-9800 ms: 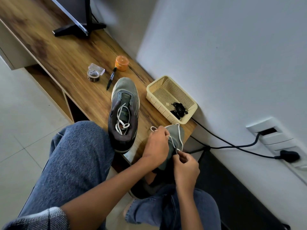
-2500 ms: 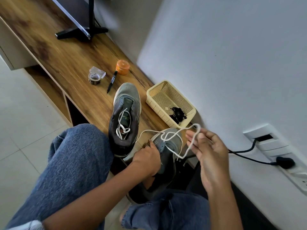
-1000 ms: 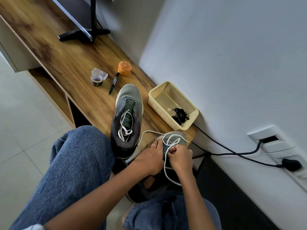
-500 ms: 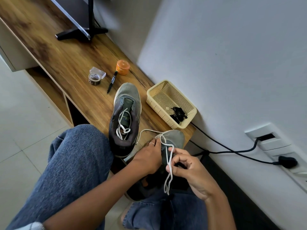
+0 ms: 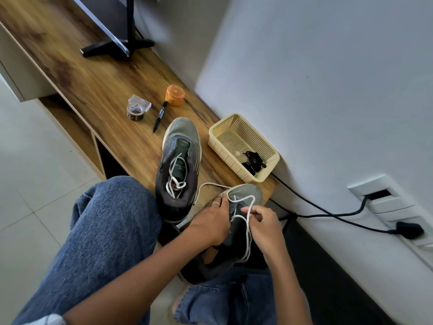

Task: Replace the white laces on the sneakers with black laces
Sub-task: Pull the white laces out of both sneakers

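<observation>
Sneakers sit one nearer, one farther: the near sneaker is propped on the person's lap, its toe reaching the near end edge of the wooden shelf. The left hand grips its upper, fingers curled over the side. The right hand pinches the white lace between thumb and fingertips; the lace loops loosely across the toe and trails down beside the shoe. Just left and farther, the second sneaker lies on the shelf against the raised denim knee, its heel overhanging the front edge, a white lace loose in its eyelets. Right of it, near the wall, a cream basket holds the black laces; a bare strip of wood runs between basket and shoe. Farther along lie a marker, a tape roll and an orange jar, with open wood beyond up to a black stand.
</observation>
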`<action>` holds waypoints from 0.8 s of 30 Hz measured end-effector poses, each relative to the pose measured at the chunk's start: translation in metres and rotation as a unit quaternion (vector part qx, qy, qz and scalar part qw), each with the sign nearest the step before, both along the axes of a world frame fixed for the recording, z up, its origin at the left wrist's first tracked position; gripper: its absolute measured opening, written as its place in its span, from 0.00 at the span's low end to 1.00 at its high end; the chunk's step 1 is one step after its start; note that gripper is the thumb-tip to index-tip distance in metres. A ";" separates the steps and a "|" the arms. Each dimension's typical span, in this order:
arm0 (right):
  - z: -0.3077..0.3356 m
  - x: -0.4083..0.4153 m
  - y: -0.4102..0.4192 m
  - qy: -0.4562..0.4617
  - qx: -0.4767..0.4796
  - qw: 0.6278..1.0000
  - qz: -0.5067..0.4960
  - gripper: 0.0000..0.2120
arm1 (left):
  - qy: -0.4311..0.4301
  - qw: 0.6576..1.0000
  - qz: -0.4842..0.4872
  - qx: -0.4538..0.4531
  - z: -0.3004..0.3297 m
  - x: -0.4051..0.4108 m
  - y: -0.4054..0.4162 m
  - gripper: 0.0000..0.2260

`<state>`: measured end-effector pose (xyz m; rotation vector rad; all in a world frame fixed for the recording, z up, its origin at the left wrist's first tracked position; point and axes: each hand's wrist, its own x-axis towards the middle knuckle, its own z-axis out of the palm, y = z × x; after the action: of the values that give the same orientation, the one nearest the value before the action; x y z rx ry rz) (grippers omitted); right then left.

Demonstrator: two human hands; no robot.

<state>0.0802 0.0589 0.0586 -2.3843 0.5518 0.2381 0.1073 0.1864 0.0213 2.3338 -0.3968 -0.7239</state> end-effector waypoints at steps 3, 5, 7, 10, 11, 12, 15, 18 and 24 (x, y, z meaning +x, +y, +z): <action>-0.021 0.013 0.001 -0.021 -0.082 0.996 -0.011 0.05 | 0.000 1.000 -0.002 -0.002 -0.001 0.000 -0.001 0.30; -0.032 0.019 0.005 -0.030 -0.114 0.993 -0.032 0.06 | 0.000 1.000 -0.001 0.003 -0.002 0.000 -0.001 0.31; -0.032 0.022 0.012 -0.037 -0.146 0.988 -0.036 0.07 | -0.001 1.000 -0.001 0.009 -0.003 0.000 -0.001 0.31; -0.026 0.021 0.019 -0.034 -0.171 0.984 -0.032 0.09 | -0.005 1.000 -0.002 0.016 -0.004 0.000 -0.003 0.32; -0.025 0.020 0.020 -0.030 -0.168 0.985 -0.036 0.09 | -0.007 1.000 -0.003 0.019 -0.005 -0.001 -0.003 0.32; -0.025 0.020 0.020 -0.022 -0.163 0.986 -0.037 0.09 | -0.009 1.000 -0.004 0.021 -0.004 -0.001 -0.003 0.32; -0.029 0.022 0.018 0.015 -0.141 0.989 -0.027 0.15 | -0.013 1.000 0.003 0.021 -0.004 -0.001 -0.004 0.31; -0.025 0.022 0.018 0.038 -0.113 0.992 -0.029 0.23 | -0.014 1.000 0.013 0.021 -0.002 -0.002 -0.003 0.31; -0.008 0.016 0.010 0.038 -0.064 0.996 -0.051 0.18 | -0.013 1.000 0.019 0.008 0.003 -0.004 -0.004 0.28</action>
<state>0.0961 0.0686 0.0510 -2.4692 0.7420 0.2568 0.1031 0.1829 0.0245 2.3603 -0.3571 -0.6818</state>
